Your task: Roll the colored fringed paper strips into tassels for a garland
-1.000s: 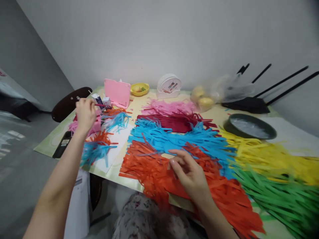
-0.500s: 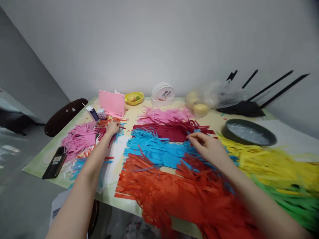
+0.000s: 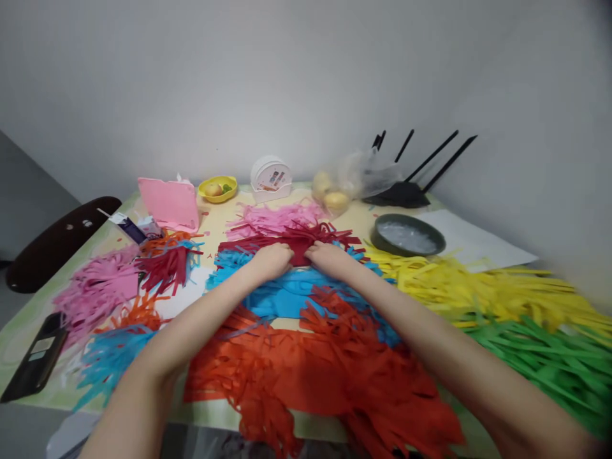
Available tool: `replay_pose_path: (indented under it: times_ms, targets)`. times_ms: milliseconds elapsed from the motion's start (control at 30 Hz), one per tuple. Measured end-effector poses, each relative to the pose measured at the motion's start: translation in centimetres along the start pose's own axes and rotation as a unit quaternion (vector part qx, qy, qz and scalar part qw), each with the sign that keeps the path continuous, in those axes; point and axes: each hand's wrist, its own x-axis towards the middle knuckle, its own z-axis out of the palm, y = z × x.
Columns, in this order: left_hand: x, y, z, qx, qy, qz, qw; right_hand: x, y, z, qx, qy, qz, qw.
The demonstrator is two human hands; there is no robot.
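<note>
Dark-red fringed fabric [image 3: 299, 247] lies at 12 o'clock of blue fringe [image 3: 277, 298]; L hand [image 3: 275, 260] at its 7, R hand [image 3: 329, 258] at its 5, fingers curled, pinch unclear. Step: apparently two-handed adjusting; next move prob. needs an even grip.

A room in what looks like a home, its counter [image 3: 29, 322] finished in pale green and cream and standing against a plain grey wall [image 3: 287, 76]. Everyday belongings point to domestic life: a yellow dish [image 3: 220, 198] of fruit, a clear bag near more yellow fruit [image 3: 336, 201], a drink carton [image 3: 128, 227] with a straw and a pink case [image 3: 169, 204] propped upright. A dark chair [image 3: 57, 245] stands at left, while coloured strips [image 3: 306, 370] across the counter lend a craft-corner look
</note>
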Motion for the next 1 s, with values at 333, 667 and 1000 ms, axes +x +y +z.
replay_pose_path:
  times_ms: [333,667,1000]
  targets:
    - [3.8,-2.0,4.2,-0.044,-0.030,-0.011,0.999,0.9,1.8,-0.2,-0.034,-0.033,-0.007,0.999]
    - [4.4,-2.4,3.9,-0.085,-0.041,-0.031,0.995,2.4,3.1,-0.6,0.015,-0.074,0.013,0.997]
    - [4.6,-2.5,3.7,-0.107,-0.023,-0.078,0.991,2.5,4.1,-1.6,0.103,-0.048,0.038,0.993]
